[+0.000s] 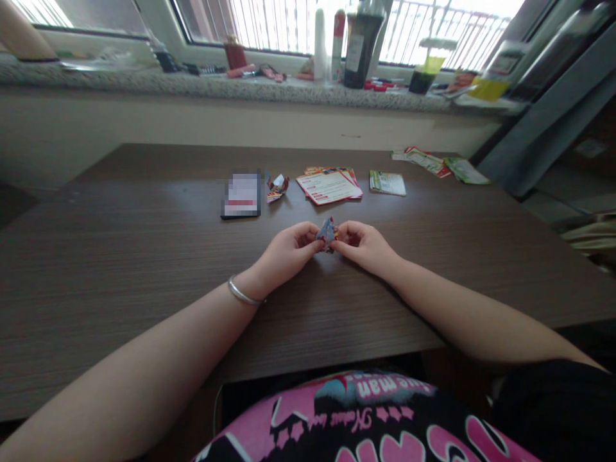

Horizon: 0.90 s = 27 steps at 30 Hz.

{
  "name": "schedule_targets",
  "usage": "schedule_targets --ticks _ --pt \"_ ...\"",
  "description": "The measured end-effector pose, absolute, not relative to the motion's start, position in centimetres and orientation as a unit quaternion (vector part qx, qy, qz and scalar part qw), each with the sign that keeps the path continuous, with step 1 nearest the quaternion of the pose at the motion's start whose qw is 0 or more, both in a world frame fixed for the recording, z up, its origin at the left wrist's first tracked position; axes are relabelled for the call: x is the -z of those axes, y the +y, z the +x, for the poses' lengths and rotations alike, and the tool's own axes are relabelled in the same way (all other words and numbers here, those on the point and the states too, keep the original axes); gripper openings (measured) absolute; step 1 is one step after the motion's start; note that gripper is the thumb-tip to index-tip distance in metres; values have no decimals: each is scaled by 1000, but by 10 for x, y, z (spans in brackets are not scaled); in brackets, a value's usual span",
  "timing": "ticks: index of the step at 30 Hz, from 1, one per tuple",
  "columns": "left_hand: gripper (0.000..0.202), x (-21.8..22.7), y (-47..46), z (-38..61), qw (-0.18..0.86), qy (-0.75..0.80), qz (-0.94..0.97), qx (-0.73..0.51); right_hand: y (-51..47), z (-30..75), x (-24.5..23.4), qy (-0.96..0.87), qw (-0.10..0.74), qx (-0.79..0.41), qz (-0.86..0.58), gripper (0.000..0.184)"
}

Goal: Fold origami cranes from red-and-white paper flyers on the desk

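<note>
A small folded piece of colourful paper (pixel 327 233) is pinched between both my hands just above the dark wooden table (pixel 144 256). My left hand (pixel 287 251), with a silver bangle on its wrist, grips the paper's left side with curled fingers. My right hand (pixel 364 244) grips the right side, fingers pressed together. Farther back on the table lies another small folded paper shape (pixel 277 187).
Behind my hands lie a dark phone-like slab (pixel 241 195), a stack of red-and-white leaflets (pixel 329 186), a green leaflet (pixel 387 183) and more papers (pixel 423 159) at the back right. The stone windowsill (pixel 192 83) carries bottles (pixel 360 45), a cup (pixel 426 70) and clutter.
</note>
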<state>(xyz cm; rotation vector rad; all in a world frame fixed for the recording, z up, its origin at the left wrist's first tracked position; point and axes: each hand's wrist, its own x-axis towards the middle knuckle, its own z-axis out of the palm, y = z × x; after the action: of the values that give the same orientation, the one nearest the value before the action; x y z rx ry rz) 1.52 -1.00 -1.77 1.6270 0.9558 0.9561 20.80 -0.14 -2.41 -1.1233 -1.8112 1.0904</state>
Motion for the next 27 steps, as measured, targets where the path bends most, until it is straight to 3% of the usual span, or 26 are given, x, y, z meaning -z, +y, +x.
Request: schedule_targets --ticks 6,12,16,27 --pt "14 18 -11 13 479 381 695 -377 -1 208 17 -683 408 -481 -368 26" --pt "13 12 -14 11 316 406 782 -350 -2 212 15 -665 398 -508 -376 38" --pt "15 13 -14 11 330 417 772 -347 -2 213 15 -649 404 -529 -369 41" --pt "15 19 -10 8 298 414 788 -344 1 212 18 -638 403 -540 -373 20"
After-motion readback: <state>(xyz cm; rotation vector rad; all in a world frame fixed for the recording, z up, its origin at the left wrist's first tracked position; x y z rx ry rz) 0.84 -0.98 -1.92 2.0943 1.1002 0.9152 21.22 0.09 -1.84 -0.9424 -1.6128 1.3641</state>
